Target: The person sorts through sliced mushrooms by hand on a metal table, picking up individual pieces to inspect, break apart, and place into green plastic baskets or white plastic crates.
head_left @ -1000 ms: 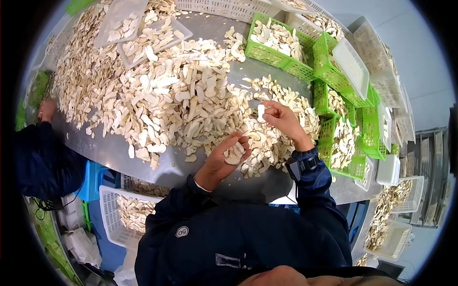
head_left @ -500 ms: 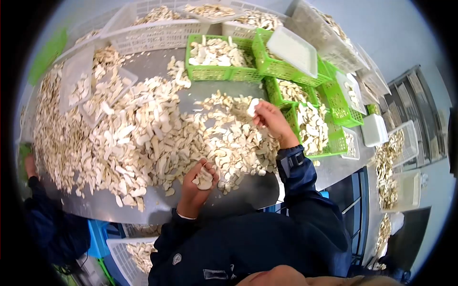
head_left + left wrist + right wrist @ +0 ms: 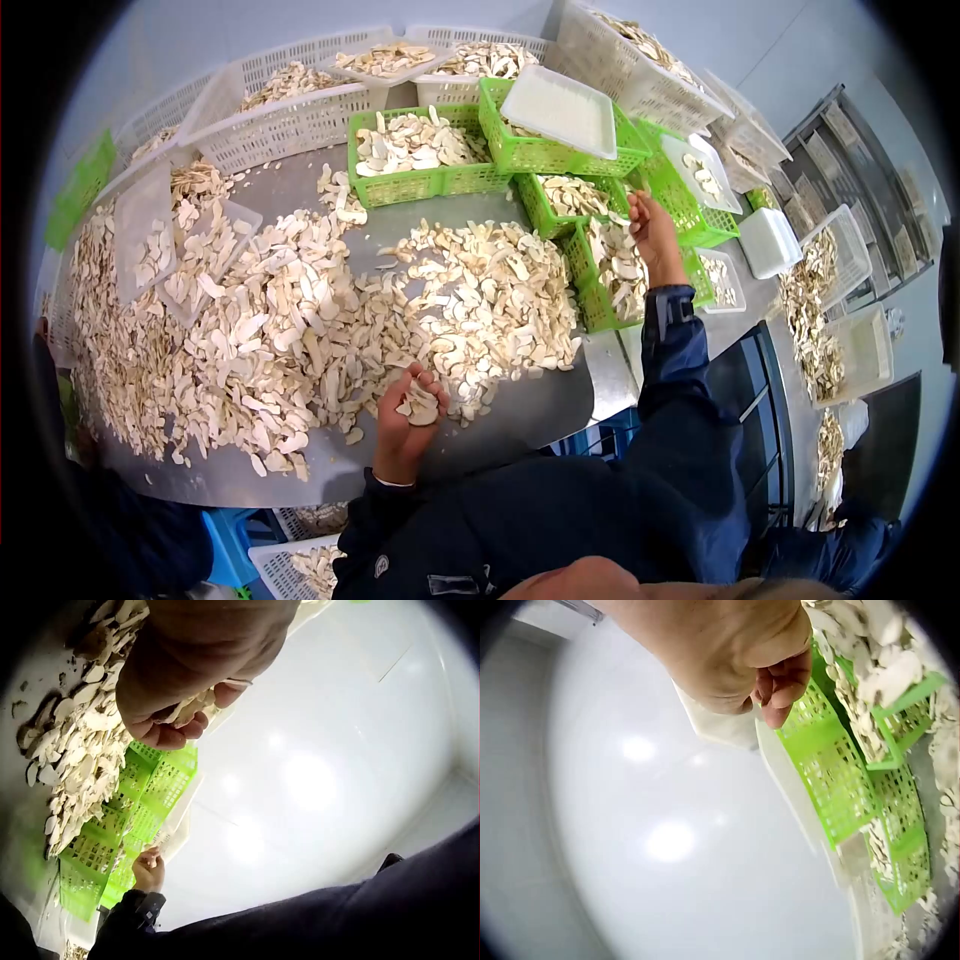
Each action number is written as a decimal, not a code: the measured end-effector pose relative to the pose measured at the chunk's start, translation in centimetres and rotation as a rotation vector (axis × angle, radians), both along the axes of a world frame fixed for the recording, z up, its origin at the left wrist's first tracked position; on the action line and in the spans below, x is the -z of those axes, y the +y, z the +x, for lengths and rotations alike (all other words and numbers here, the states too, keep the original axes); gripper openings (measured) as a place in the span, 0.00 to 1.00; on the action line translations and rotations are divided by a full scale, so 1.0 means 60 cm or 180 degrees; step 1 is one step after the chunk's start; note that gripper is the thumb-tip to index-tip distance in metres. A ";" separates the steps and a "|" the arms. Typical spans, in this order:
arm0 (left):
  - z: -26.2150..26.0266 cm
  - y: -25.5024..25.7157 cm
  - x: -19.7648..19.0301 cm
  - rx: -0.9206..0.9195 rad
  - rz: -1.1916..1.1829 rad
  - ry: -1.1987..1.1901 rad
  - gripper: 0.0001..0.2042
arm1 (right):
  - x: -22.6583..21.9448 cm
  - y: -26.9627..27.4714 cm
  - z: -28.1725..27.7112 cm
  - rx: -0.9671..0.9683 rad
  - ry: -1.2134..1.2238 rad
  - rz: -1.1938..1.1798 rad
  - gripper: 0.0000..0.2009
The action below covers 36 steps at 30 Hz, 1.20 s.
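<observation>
Pale dried slices, apparently mushroom, lie in a broad heap [image 3: 255, 340] and a smaller pile [image 3: 500, 300] on the metal table. My left hand [image 3: 398, 440] is palm up at the near edge of the piles, fingers curled round a few slices [image 3: 418, 405]. In the left wrist view these slices [image 3: 191, 709] show between fingers and palm. My right hand [image 3: 655, 240] is over the green baskets [image 3: 598, 300] at the right, fingers bent; the right wrist view shows the hand [image 3: 727, 652] beside a green basket [image 3: 829, 772]. Whether it pinches a slice is unclear.
White crates [image 3: 300, 125] of slices line the back. A white lidlike tray [image 3: 560, 110] rests on a green basket; another tray [image 3: 700, 175] holds a few slices. Clear trays [image 3: 145, 240] lie on the heap's left. Another person's dark sleeve [image 3: 150, 530] is at lower left.
My right hand, which pinched a slice over the smaller pile, has moved right to the green baskets. My left hand still holds its slices. The head view has swung towards the right.
</observation>
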<state>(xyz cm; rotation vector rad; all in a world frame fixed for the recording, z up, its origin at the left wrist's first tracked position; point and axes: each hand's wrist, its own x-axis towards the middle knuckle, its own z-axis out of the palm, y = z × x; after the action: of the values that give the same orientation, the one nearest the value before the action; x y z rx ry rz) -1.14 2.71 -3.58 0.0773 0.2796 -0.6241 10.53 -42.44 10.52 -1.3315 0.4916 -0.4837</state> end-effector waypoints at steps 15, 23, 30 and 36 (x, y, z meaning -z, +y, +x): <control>-0.005 0.002 0.005 -0.0027 -0.0191 -0.0153 0.08 | 0.002 -0.111 0.034 -0.0279 0.1238 -0.4113 0.16; -0.001 -0.014 -0.003 0.0045 -0.0019 -0.0092 0.08 | 0.067 -0.193 0.023 -0.0537 0.1457 -0.4712 0.23; 0.004 -0.026 0.000 0.0146 0.0047 0.0058 0.09 | 0.043 -0.170 -0.068 -0.0367 0.2256 -0.5092 0.23; -0.002 -0.031 -0.011 0.0206 -0.0049 -0.0035 0.08 | 0.037 -0.070 -0.014 -0.0817 0.1099 -0.4705 0.30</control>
<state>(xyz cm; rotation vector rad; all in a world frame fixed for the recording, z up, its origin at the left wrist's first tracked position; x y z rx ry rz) -1.28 0.86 -2.89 0.0751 0.2625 -0.6899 9.68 -46.61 8.30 -2.8883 0.1692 -0.3750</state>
